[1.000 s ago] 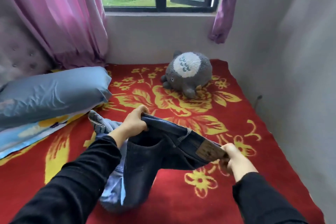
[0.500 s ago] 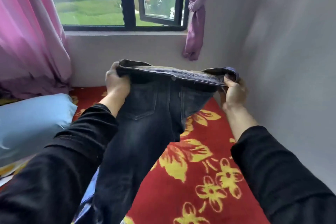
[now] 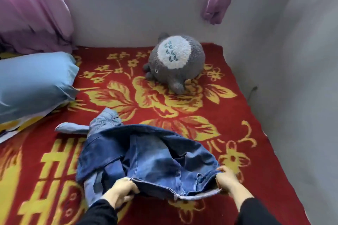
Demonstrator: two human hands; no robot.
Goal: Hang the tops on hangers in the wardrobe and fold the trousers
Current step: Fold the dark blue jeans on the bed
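We look down on a red blanket (image 3: 237,113) with big yellow flowers, which covers the bed from wall to wall. At the far left a pink curtain (image 3: 33,9) hangs down to the bed. A blue pillow (image 3: 34,80) lies below it on the blanket's left side.

The dark blue jeans (image 3: 150,159) lie rumpled on the near part of the blanket. The waistband is towards us and the rest is bunched up behind it. They partly cover a paler denim garment (image 3: 102,124), which sticks out at their far left edge and beneath their left side.

A round grey plush toy (image 3: 177,62) with a white patch sits well beyond the jeans, near the back wall.

Our left hand (image 3: 120,192) grips the left end of the waistband with its fingers curled round the cloth. Our right hand (image 3: 226,179) grips the right end, its fingers folded over the band and pinching it. Both sleeves are black.
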